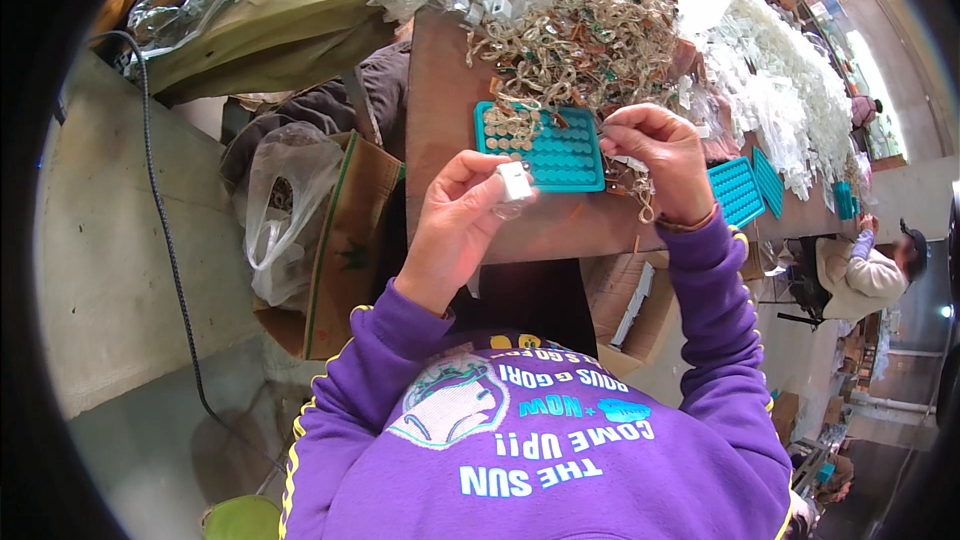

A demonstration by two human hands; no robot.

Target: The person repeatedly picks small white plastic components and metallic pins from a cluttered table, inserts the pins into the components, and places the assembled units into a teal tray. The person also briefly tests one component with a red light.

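While left hand [455, 225] pinches a small white clip [513, 181], right hand [655, 155] grips thin band just beside it; mid-assembly, next needs threading alignment.

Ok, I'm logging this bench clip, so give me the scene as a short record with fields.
left hand: left hand raised, fingers pinching a small white block
right hand: right hand raised, fingers pinched together; what they hold is too small to tell
tray: teal tray with round pockets, a few filled at its far left corner
behind tray: heap of tan loops
surface: brown table
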